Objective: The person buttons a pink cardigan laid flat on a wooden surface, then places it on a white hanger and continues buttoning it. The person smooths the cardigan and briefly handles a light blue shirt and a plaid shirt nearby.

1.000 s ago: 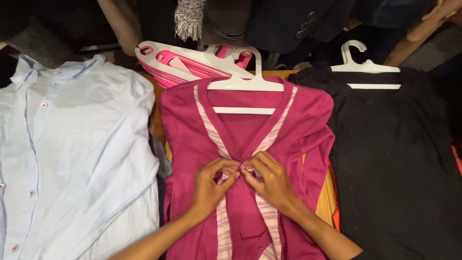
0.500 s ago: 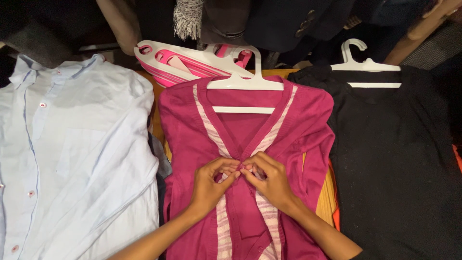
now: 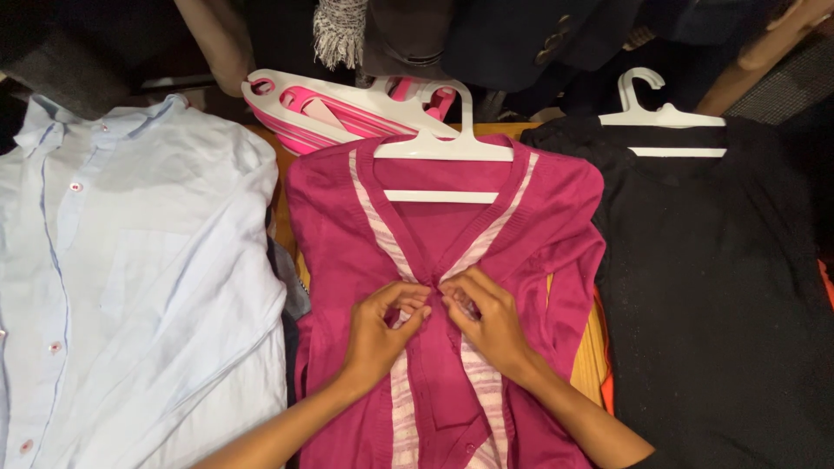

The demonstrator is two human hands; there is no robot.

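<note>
Fingers (image 3: pixel 415 306) of both hands pinch the striped front edges of the magenta cardigan (image 3: pixel 539 226) at mid-chest. Left hand (image 3: pixel 382 326) and right hand (image 3: pixel 488 320) meet knuckle-to-knuckle, forearms angling inward. The cardigan lies flat on a white hanger (image 3: pixel 445 148), between a pale blue shirt (image 3: pixel 130 278) and a black garment (image 3: pixel 721 287).

1. The magenta knit cardigan (image 3: pixel 530 226) at frame centre has pale pink-and-white striped front bands.
2. Its white plastic hanger (image 3: pixel 445 148) is plain.
3. The light blue button-up shirt (image 3: pixel 130 287) at left carries small red buttons.
4. The black knit garment (image 3: pixel 721 295) at right is unpatterned.
5. The pink-and-white hanger stack (image 3: pixel 339 108) lies at upper centre.
</note>
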